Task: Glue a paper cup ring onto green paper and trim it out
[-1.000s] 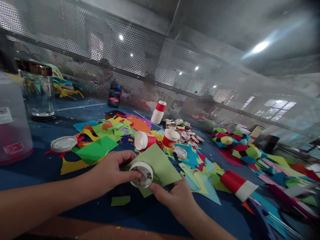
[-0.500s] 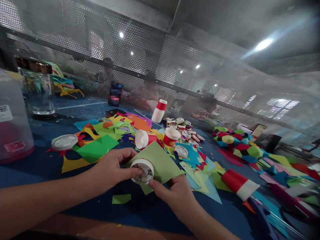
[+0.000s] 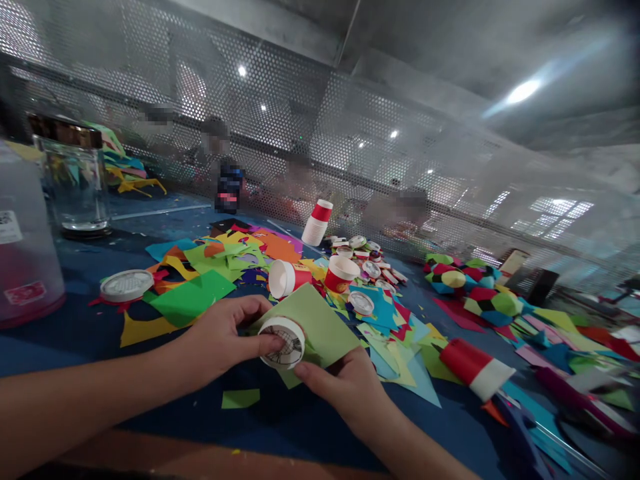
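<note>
Between thumb and fingers, my left hand (image 3: 225, 340) grips a cut-off paper cup base (image 3: 293, 345), a shallow white round with black lines drawn on its face. The base rests against a light green paper sheet (image 3: 325, 323), tilted above the table. My right hand (image 3: 353, 393) pinches the sheet's lower right, its thumb tip by the base's rim; its other fingers are hidden behind the sheet. A small green paper scrap (image 3: 241, 399) lies below the hands. Just beyond the sheet are a tipped paper cup (image 3: 299, 277) and an upright red one (image 3: 341, 275).
Coloured paper (image 3: 195, 293) and another cup base (image 3: 126, 285) lie to the left, near a glass jar (image 3: 77, 180) and a plastic container (image 3: 27, 247). Stacked cups (image 3: 317, 223) and a heap of cup bases (image 3: 373, 257) stand beyond. A red cup (image 3: 475, 367) and glue gun (image 3: 525, 427) are at right.
Both hands keep the same hold on the cup base and green sheet. The whole view has shifted very slightly.
</note>
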Demonstrator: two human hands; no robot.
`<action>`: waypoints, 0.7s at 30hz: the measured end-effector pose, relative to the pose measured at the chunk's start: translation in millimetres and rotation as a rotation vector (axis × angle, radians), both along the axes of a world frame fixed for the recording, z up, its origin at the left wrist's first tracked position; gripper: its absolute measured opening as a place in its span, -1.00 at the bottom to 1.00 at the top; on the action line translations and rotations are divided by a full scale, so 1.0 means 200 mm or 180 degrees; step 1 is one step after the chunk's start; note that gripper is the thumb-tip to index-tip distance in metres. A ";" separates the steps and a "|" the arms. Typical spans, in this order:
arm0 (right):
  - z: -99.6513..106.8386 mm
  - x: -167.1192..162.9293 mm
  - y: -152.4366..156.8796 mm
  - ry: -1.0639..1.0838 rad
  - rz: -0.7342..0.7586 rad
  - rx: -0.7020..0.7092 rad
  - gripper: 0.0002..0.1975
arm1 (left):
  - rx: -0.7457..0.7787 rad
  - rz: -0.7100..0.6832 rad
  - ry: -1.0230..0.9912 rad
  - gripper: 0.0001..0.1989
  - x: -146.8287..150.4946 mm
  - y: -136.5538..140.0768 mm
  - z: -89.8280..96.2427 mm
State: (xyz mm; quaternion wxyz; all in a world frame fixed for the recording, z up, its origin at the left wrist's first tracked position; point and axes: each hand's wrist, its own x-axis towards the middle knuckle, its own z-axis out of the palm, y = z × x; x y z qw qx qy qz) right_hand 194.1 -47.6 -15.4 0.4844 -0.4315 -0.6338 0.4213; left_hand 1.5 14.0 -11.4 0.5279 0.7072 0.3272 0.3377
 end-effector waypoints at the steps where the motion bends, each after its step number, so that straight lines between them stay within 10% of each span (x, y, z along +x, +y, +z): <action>1: 0.00 0.00 0.00 0.0026 -0.0004 -0.0018 -0.62 | -0.0006 -0.0011 0.0001 -0.78 0.00 0.00 0.00; 21: -0.01 0.01 0.01 -0.0140 -0.0133 -0.0147 -0.70 | 0.0138 0.0090 0.0193 -0.72 0.00 0.02 -0.01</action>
